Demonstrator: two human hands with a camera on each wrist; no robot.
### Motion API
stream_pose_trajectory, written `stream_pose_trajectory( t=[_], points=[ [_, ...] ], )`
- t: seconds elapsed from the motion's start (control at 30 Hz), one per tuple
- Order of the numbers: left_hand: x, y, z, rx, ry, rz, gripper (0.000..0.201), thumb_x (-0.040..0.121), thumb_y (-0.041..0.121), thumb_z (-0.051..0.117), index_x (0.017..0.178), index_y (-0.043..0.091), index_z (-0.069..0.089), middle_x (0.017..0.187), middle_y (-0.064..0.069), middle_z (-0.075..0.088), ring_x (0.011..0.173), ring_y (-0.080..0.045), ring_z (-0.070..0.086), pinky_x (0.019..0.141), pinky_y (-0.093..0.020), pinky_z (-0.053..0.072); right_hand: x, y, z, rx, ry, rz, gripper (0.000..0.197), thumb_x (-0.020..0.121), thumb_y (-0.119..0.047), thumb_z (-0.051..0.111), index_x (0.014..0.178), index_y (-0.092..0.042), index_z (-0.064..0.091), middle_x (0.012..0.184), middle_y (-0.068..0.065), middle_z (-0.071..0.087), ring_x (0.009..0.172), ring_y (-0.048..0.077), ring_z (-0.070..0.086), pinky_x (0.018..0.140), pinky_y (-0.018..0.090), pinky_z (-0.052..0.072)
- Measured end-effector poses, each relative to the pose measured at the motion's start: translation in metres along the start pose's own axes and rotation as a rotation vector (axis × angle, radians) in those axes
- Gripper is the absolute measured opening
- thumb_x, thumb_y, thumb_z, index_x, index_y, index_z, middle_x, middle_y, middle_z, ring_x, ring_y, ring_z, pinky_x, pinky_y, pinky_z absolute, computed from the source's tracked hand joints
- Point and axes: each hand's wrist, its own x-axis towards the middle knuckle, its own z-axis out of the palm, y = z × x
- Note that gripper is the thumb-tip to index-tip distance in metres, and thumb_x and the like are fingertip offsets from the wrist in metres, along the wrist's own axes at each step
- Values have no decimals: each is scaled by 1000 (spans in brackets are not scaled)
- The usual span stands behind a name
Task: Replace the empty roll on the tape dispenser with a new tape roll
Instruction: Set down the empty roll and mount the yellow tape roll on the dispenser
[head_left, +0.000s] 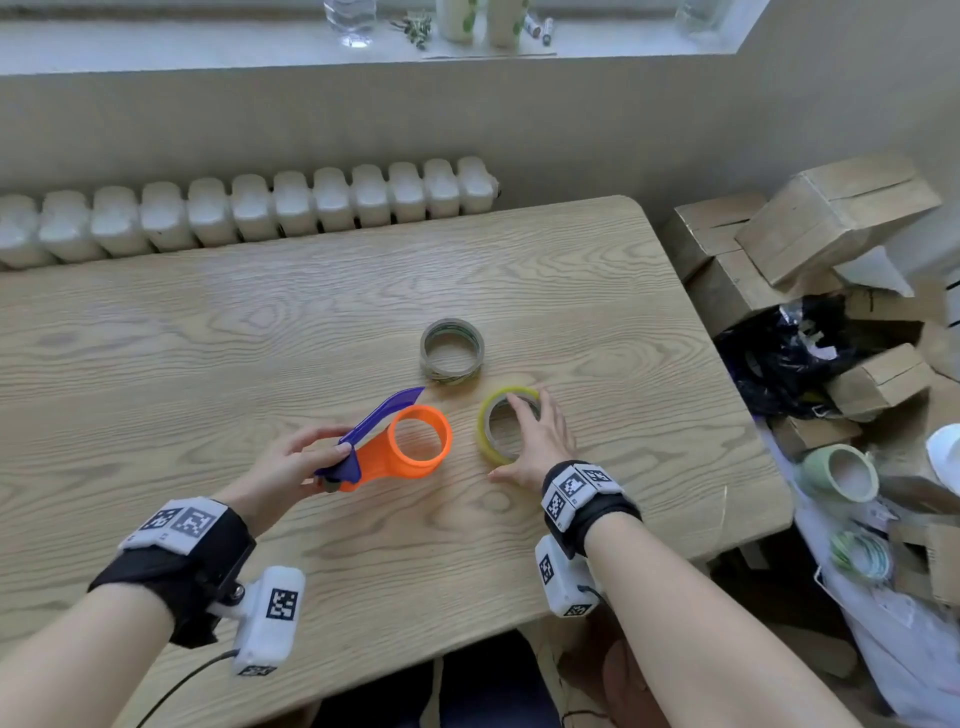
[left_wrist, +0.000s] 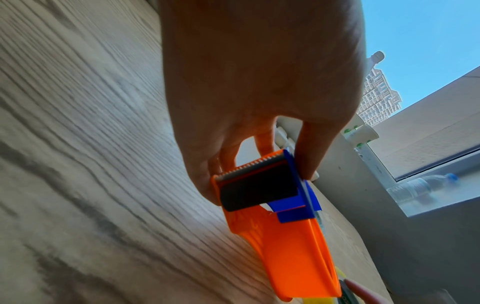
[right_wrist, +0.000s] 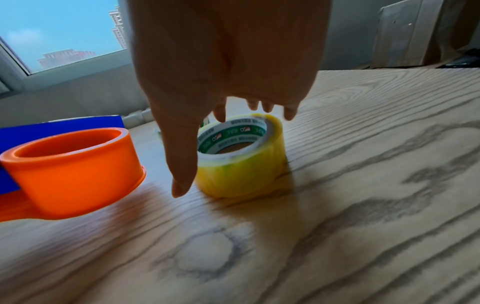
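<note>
- My left hand (head_left: 298, 462) is pinching the cutter end of the orange plastic tape dispenser with the blue side plate (head_left: 395, 441), thumb on one side, fingers curled round the other; it is held off the tabletop.
- In the left wrist view the left hand (left_wrist: 259, 86) has fingertips on both sides of the dispenser (left_wrist: 285, 236), right by the serrated metal blade (left_wrist: 250, 165) and the black pad (left_wrist: 257, 191) below it.
- The dispenser's orange round hub (head_left: 420, 440) is bare, no roll on it, its open mouth facing up towards me.
- My right hand (head_left: 535, 441) is spread over the yellow-tinted tape roll with a white-and-green printed core (head_left: 491, 434), fingers straight, reaching down.
- From the right wrist camera, the right hand (right_wrist: 223, 61) has its thumb down just beside the outer wall of the roll (right_wrist: 241, 164) and the other fingertips above the far rim; I cannot tell whether any of them touches it.
- That roll lies flat on the light wood-grain table (head_left: 208, 338), just right of the hub.
- A second, thin greyish cardboard ring (head_left: 452, 351) lies flat on the table behind the yellow roll, apart from it.
- Beyond the table's right edge are brown cardboard boxes (head_left: 831, 223); a white radiator (head_left: 249, 213) runs along the wall behind.
</note>
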Motion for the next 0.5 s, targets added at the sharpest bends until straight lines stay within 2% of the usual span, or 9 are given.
stream_pose_trajectory(
  t=[0.1, 0.2, 0.33, 0.5],
  points=[
    [2, -6, 0, -16, 23, -17, 19, 87, 7, 57, 99, 19, 66, 82, -6, 71, 69, -17, 66, 60, -22, 57, 5, 1, 3, -30, -3, -1, 115, 59, -31, 87, 148, -36, 14, 160, 9, -10, 149, 31, -2, 119, 48, 14],
    [3, -11, -1, -32, 27, -21, 20, 86, 8, 58, 101, 20, 66, 86, -7, 71, 76, -20, 64, 73, -32, 52, 9, 2, 3, -34, 4, -17, 116, 59, -25, 86, 148, -37, 13, 160, 8, -6, 149, 29, -2, 118, 48, 18],
    [2, -14, -2, -34, 20, -36, 26, 72, 15, 68, 97, 23, 68, 79, -2, 75, 70, -15, 68, 67, -28, 58, 11, 2, -1, -17, 3, -33, 111, 59, -21, 85, 147, -36, 18, 159, 9, 5, 147, 29, 5, 116, 46, 24],
    [-6, -9, 1, -51, 48, -40, 19, 87, 8, 58, 99, 20, 66, 89, -10, 68, 78, -25, 61, 77, -34, 49, 5, 1, -12, 82, -5, -63, 109, 56, -25, 84, 146, -34, 24, 153, 9, 18, 139, 29, 20, 112, 39, 32]
  ],
)
